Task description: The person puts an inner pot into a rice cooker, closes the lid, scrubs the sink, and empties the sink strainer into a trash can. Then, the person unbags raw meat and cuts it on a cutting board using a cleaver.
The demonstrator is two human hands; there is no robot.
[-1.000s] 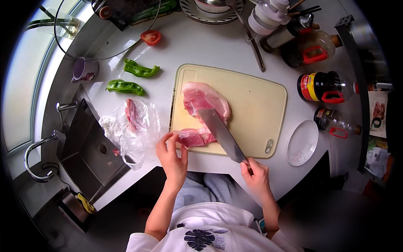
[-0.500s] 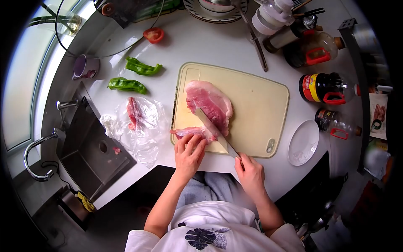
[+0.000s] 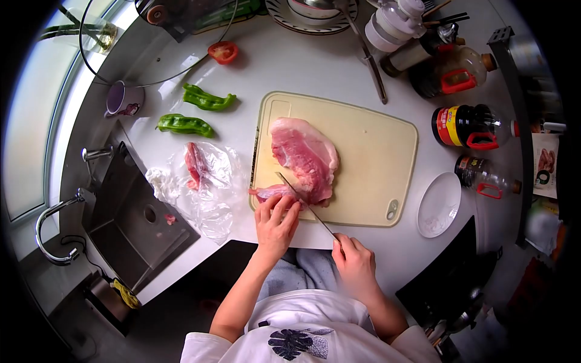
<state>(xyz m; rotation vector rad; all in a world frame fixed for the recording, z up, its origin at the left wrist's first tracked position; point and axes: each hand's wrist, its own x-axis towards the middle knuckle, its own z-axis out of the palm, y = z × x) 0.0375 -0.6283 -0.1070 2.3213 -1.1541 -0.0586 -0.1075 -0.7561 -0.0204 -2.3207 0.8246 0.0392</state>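
A large slab of raw meat [image 3: 307, 154], pink with a pale fatty edge, lies on the cream cutting board [image 3: 375, 163]. Against its lower left side is a narrower strip of raw meat [image 3: 266, 192], partly hidden by my left hand [image 3: 276, 225]. Those fingers are bent together and press the strip down. My right hand [image 3: 354, 260] is closed around the handle of a kitchen knife [image 3: 316, 216]. The blade slants up and left past my left fingertips, between slab and strip; whether it is in the meat, I cannot tell.
Left of the board are a plastic bag [image 3: 212, 202] with a meat piece on it, two green peppers [image 3: 186, 124] and a tomato half [image 3: 223, 52]. A sink [image 3: 130, 224] is farther left. To the right stand a white dish [image 3: 439, 206] and sauce bottles [image 3: 472, 126].
The knife has shifted left and turned more edge-on, so its blade shows narrower. My right hand has moved slightly left with it. My left hand still presses the strip.
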